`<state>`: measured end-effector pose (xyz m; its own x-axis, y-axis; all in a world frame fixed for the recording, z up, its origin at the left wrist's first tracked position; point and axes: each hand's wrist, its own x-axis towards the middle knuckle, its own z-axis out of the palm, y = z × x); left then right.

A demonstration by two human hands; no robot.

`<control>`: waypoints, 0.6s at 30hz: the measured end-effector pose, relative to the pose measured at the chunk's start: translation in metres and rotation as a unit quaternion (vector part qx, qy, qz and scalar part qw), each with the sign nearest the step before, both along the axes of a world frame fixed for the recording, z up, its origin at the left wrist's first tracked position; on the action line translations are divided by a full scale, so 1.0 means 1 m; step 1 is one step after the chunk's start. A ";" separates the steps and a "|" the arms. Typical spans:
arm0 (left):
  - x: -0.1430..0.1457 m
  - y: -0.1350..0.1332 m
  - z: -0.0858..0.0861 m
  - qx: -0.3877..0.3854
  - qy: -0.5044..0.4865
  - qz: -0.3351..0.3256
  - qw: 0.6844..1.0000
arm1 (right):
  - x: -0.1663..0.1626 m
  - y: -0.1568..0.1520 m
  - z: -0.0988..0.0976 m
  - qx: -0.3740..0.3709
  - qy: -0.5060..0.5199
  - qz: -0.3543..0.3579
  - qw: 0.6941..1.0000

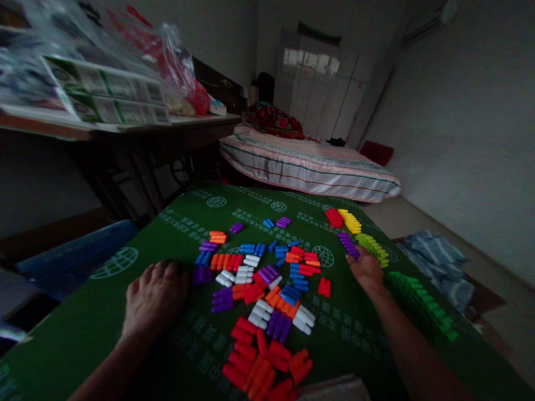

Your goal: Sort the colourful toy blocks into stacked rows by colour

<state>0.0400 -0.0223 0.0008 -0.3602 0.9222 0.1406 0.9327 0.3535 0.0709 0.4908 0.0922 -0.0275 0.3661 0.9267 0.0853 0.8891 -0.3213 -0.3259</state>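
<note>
My left hand (155,298) rests palm down on the green table, its fingers slightly bent and nothing seen in them. Just beyond its fingertips lies a dark purple plastic piece (202,275). At the right, my right hand (366,268) has its fingers closed at the near end of a purple row of joined plastic pieces (346,244). The fingertips are partly hidden. Around that row lie a red block of pieces (334,218), a yellow one (350,221) and a lime one (373,249). Beside my right forearm sits a long bright green stack (422,303).
Loose red pieces (244,356), white pieces (259,313) and blue pieces (290,294) spread over the table's middle (175,334). A side table (200,121) with boxes (112,92) and plastic bags stands at the left. Behind is a bed (309,167); striped cloth (437,267) lies at right.
</note>
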 end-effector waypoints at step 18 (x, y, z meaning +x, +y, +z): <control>-0.006 -0.006 -0.011 0.004 0.012 0.015 1.000 | -0.183 0.116 0.027 -0.062 -0.112 0.399 0.908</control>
